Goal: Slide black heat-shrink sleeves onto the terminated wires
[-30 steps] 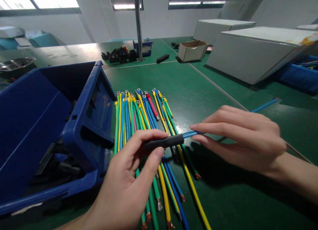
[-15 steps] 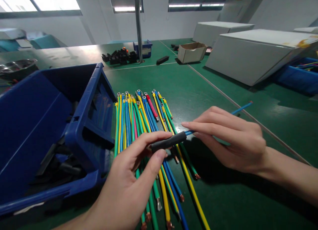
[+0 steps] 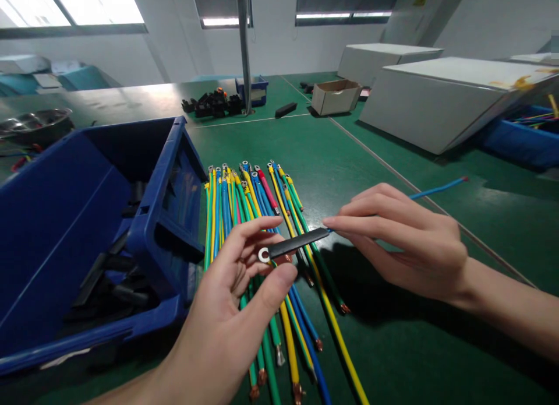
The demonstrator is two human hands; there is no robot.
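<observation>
My right hand (image 3: 402, 236) is closed in a pinch on a thin blue wire (image 3: 441, 188), whose far end sticks out past the knuckles to the right. On the wire's left part sits a black sleeve (image 3: 299, 243), looking flattened, with a silver ring terminal (image 3: 264, 254) showing at its left end. My left hand (image 3: 240, 288) is around that end with thumb and index finger spread apart; whether its rear fingers touch the sleeve is hidden. Below both hands lie cut cables (image 3: 257, 201), green, yellow, blue and red, several with ring lugs at the top and bare copper at the bottom.
A blue bin (image 3: 144, 230) with black sleeves (image 3: 109, 282) inside stands close at the left. Further back are black parts (image 3: 213, 104), a metal pole (image 3: 243, 49), a small cardboard box (image 3: 335, 98) and a large white box (image 3: 437, 108). Another blue bin (image 3: 519, 140) holds wires at the right.
The ring terminal has come out of the sleeve's left end. My left thumb and index finger have spread off the sleeve. The wire's free end reaches further right.
</observation>
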